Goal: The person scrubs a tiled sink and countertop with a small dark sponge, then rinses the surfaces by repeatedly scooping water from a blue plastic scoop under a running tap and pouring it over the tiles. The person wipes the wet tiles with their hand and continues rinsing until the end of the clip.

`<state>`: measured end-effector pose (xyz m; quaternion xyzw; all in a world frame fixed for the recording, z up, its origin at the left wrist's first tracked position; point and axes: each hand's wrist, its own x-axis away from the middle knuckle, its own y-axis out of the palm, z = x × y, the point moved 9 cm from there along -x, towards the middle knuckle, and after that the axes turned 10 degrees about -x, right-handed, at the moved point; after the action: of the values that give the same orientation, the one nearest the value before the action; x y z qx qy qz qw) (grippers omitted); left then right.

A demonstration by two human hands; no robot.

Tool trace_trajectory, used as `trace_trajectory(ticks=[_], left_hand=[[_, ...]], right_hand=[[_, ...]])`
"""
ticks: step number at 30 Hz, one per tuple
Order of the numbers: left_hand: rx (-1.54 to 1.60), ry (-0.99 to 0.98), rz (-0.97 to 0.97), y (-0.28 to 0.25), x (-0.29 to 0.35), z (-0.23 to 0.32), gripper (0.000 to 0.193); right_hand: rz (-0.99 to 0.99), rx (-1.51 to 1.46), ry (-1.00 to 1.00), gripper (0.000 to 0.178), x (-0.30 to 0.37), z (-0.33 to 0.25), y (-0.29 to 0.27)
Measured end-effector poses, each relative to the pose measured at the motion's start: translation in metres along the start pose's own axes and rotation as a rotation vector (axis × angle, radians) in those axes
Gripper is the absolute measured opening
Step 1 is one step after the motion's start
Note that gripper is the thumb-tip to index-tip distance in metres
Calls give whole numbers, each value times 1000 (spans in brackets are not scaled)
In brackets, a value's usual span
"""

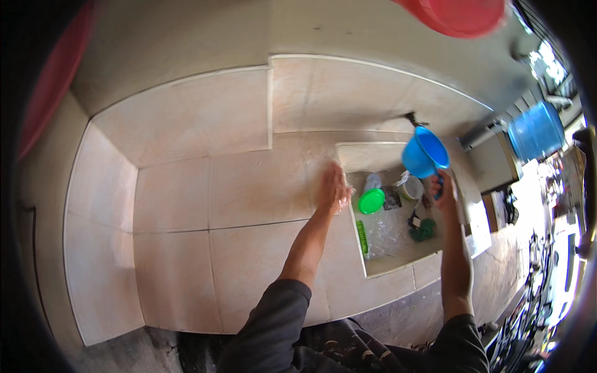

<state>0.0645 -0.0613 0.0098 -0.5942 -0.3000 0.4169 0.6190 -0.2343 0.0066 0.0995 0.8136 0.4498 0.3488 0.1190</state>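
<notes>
My right hand (443, 190) grips the handle of a blue plastic dipper (418, 155), raised over the far right part of a tiled sink basin (398, 270). Just beyond the dipper, a dark faucet (413, 117) juts from the wall. My left hand (336, 189) is over the tiled counter (255, 193) at the basin's left edge, wet and slightly blurred. Its fingers are stretched out and hold nothing. Inside the basin lie a round green lid (372, 201), a pale tub (411, 187), a green brush (362, 237) and a dark green bundle (424, 230).
Tiled walls (193, 115) border the counter at the back and left. A red basin (463, 15) shows at the top right. A blue water jug (537, 130) stands right of the sink, near a light cabinet (494, 160).
</notes>
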Motion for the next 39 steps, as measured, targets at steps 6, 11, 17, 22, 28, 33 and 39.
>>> trace_trajectory(ticks=[6, 11, 17, 22, 28, 33, 39], left_hand=[[414, 183, 415, -32, 55, -13, 63], [-449, -504, 298, -58, 199, -252, 60], [-362, -1243, -225, -40, 324, -357, 71], [-396, -876, -139, 1, 153, -259, 77], [-98, -278, -16, 43, -36, -5, 72], [339, 129, 190, -8, -23, 108, 64], [-219, -714, 101, -43, 172, -103, 57]], right_hand=[[2, 55, -32, 15, 33, 19, -3], [19, 22, 29, 14, 26, 50, -52], [19, 68, 69, 18, -30, 71, -91], [28, 69, 105, 21, -50, 71, -104], [-41, -38, 95, 17, -50, 63, -91], [-40, 24, 86, 16, -67, 60, -96], [-73, 283, 137, 33, -85, 48, -119]])
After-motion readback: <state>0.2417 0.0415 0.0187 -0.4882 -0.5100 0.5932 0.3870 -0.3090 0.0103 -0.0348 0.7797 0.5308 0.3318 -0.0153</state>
